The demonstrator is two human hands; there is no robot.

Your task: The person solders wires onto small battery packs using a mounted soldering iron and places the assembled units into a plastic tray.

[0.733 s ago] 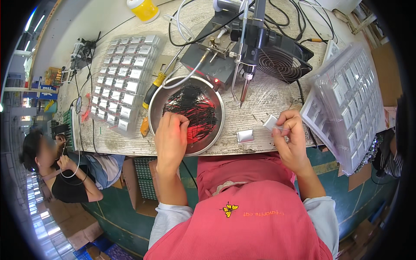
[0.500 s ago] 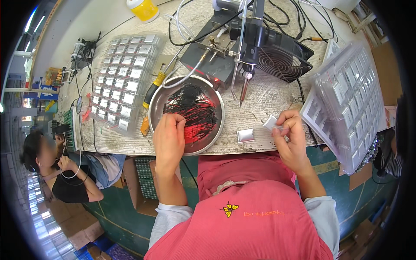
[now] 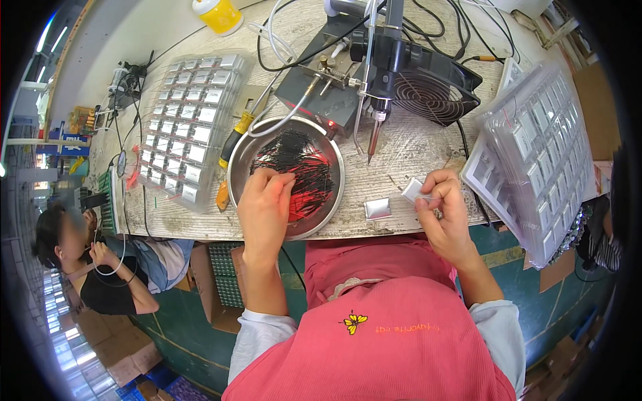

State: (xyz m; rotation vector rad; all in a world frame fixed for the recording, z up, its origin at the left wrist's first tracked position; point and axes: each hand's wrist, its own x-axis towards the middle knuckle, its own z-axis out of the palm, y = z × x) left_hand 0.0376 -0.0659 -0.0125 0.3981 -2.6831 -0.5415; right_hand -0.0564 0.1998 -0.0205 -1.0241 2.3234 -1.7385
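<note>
Wires [image 3: 311,171] black, red; pouch [image 3: 411,191] silvery; apron [image 3: 374,354] pinkish-red.

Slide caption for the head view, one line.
Left hand over a metal bowl of red and black wires, right hand holding a silver packet.

place: electronics workshop | signs: soldering iron [image 3: 375,130], bowl [image 3: 239,184] of wires [image 3: 304,175], trays [image 3: 245,72] of silver packs [image 3: 196,154], co-worker [image 3: 119,284], cartons [image 3: 110,334]

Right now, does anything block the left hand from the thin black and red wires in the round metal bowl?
Nothing visible does: the left hand is over the round metal bowl, right beside the thin black and red wires; contact is unclear. The pale flexible hose crosses only the bowl's far side.
</note>
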